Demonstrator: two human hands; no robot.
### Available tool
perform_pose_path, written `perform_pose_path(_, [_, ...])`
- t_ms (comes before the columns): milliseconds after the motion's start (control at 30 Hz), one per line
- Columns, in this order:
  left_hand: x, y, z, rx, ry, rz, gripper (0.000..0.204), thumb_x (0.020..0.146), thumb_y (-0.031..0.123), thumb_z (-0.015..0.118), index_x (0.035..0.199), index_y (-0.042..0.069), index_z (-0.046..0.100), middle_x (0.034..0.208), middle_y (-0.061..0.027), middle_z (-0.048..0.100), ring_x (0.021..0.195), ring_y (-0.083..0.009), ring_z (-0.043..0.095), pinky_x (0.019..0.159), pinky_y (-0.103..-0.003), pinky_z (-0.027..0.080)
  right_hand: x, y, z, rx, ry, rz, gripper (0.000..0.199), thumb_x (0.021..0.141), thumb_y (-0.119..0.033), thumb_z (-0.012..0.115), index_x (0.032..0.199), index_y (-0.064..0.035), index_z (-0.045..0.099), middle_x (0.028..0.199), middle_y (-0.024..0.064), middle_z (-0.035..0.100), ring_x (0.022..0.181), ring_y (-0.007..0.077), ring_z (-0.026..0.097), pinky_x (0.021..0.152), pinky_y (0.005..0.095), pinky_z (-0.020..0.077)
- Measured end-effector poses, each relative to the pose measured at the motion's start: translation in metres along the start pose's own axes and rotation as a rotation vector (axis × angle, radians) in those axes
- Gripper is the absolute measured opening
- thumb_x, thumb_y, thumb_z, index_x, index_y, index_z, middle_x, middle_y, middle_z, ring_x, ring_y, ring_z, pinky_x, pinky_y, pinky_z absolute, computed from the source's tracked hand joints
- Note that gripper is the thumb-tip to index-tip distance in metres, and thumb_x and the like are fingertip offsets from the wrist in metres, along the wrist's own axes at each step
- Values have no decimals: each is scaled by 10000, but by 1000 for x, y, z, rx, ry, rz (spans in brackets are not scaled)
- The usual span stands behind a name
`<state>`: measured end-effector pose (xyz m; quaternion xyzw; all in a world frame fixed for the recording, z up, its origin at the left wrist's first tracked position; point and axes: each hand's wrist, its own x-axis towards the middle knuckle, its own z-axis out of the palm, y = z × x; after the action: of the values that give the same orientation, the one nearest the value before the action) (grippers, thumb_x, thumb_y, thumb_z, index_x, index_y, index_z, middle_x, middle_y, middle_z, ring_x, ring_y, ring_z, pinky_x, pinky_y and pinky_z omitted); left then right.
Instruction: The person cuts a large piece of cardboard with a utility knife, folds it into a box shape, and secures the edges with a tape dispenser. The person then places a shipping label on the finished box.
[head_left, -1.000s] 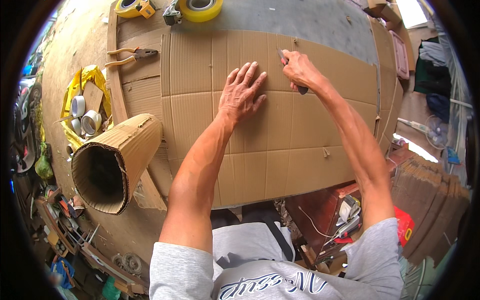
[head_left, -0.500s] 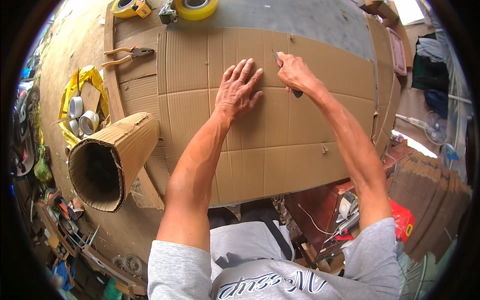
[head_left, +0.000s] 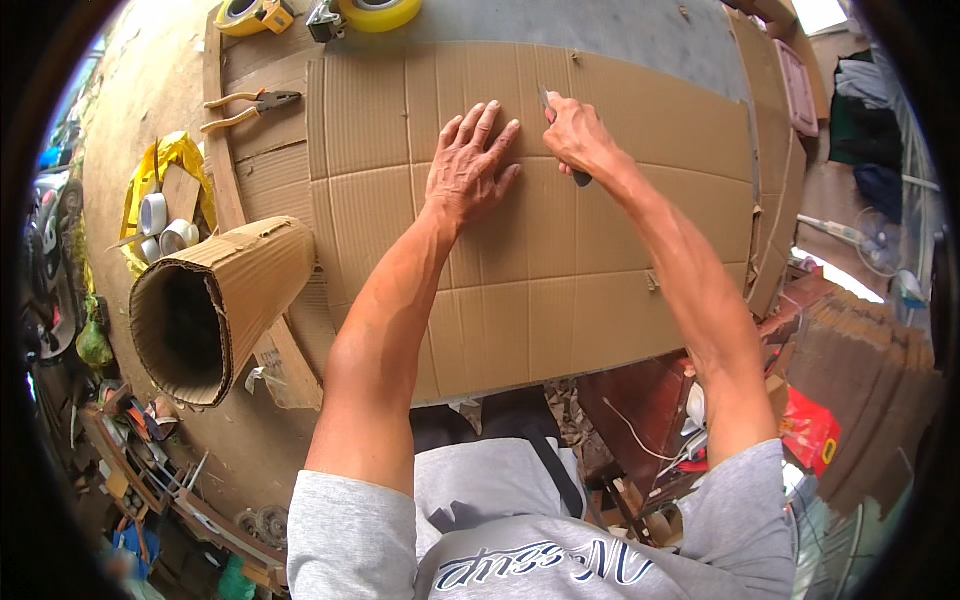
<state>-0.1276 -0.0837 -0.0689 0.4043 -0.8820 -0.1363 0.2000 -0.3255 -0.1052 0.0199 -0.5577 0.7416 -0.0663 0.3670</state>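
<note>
A large flat sheet of brown cardboard point(head_left: 560, 230), scored with crossing creases, lies on the table in front of me. My left hand point(head_left: 468, 165) rests flat on it with fingers spread, left of its middle. To the right, my right hand point(head_left: 585, 140) is closed around a utility knife point(head_left: 549, 103). The blade points away from me, over the far part of the sheet, and the dark handle end shows below my fist. Whether the blade tip touches the cardboard I cannot tell.
A rolled cardboard tube point(head_left: 222, 310) juts off the table's left side. Pliers point(head_left: 252, 108), a tape measure point(head_left: 274, 14) and a yellow tape roll point(head_left: 380, 12) lie beyond the sheet. A yellow bag point(head_left: 180, 150) with tape rolls stands at left; a red bag point(head_left: 808, 432) sits at lower right.
The view has shifted slightly, so everything sits a little higher and further left. Both hands keep nearly the same places on the cardboard, the knife still in my right.
</note>
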Motion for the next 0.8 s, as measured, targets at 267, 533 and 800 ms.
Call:
perform_pose_path(267, [-2, 2, 1, -8, 15, 4, 605, 930, 394, 685, 1476, 171, 550, 1615, -160, 396, 1510, -333, 338, 1234, -498, 254, -8, 14, 24, -149, 91, 10, 345, 873, -70, 528, 1191, 49, 588, 975, 316, 717, 905, 496, 719, 820, 549, 598])
perform_pose_path(533, [-2, 1, 1, -5, -1, 0, 604, 943, 409, 660, 1489, 177, 542, 1631, -159, 380, 1517, -333, 330, 1241, -498, 239, -34, 20, 26, -118, 68, -5, 395, 855, -91, 560, 1218, 62, 598, 1001, 366, 689, 981, 544, 675, 881, 586, 561])
perform_pose_path(800, [-3, 2, 1, 5, 3, 7, 629, 949, 407, 669, 1512, 171, 516, 1622, -161, 383, 1510, -341, 334, 1230, -509, 256, -62, 27, 39, -82, 69, 7, 475, 837, -57, 564, 1295, 68, 579, 956, 369, 687, 949, 552, 674, 859, 598, 558])
